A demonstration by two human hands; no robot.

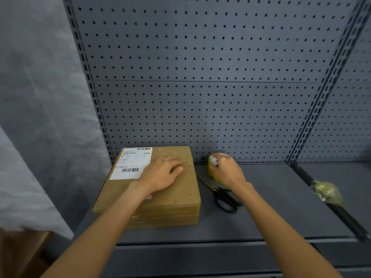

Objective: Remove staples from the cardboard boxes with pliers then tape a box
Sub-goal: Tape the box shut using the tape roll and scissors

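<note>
A flat brown cardboard box (176,197) with a white shipping label (130,163) lies on the grey shelf (271,207). My left hand (160,173) rests flat on the box's top, fingers spread. To the right of the box stands a yellowish roll of tape (212,169), and my right hand (228,171) is closed around it. Black-handled scissors (224,197) lie on the shelf just below that hand, blades pointing to the back left. No pliers are visible.
A grey pegboard (200,77) forms the back wall. A crumpled wad of clear tape (327,192) sticks to the black rail (341,213) at the right. Grey fabric (30,137) hangs at the left, over a brown surface (18,253).
</note>
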